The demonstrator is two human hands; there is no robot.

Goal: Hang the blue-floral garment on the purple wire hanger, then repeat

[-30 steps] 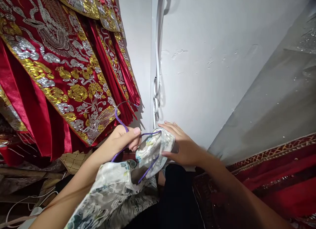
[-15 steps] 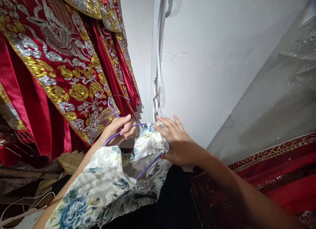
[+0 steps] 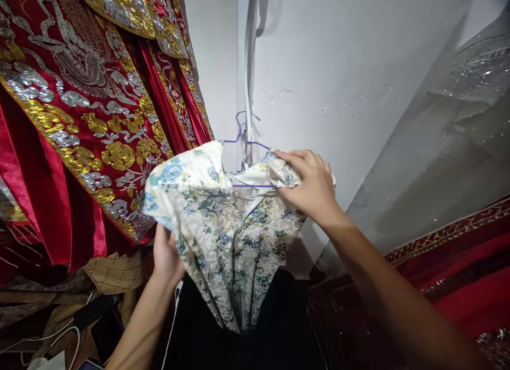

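A white floral top (image 3: 215, 226) with blue and green print hangs spread out on a thin purple hanger (image 3: 255, 186). The hanger's hook rises above the neckline, in front of a white metal strip. My right hand (image 3: 313, 181) is closed on the top's right shoulder, its thumb and fingers pinching the fabric over the hanger's arm. Under the left sleeve edge, my left hand (image 3: 167, 255) is partly covered by the cloth. Its fingers are hidden, so whether it grips the fabric cannot be seen.
Red garments with gold and silver embroidery (image 3: 119, 154) hang at the left. A white wall (image 3: 311, 67) stands ahead, with a vertical white strip (image 3: 247, 67). Clear plastic covering (image 3: 422, 162) and red fabric (image 3: 470, 301) are at the right. Cables (image 3: 74, 333) lie lower left.
The purple hanger is now inside both shoulders of the top, upright and facing me. My left hand has left the hanger and moved down under the left sleeve; my right hand has shifted right.
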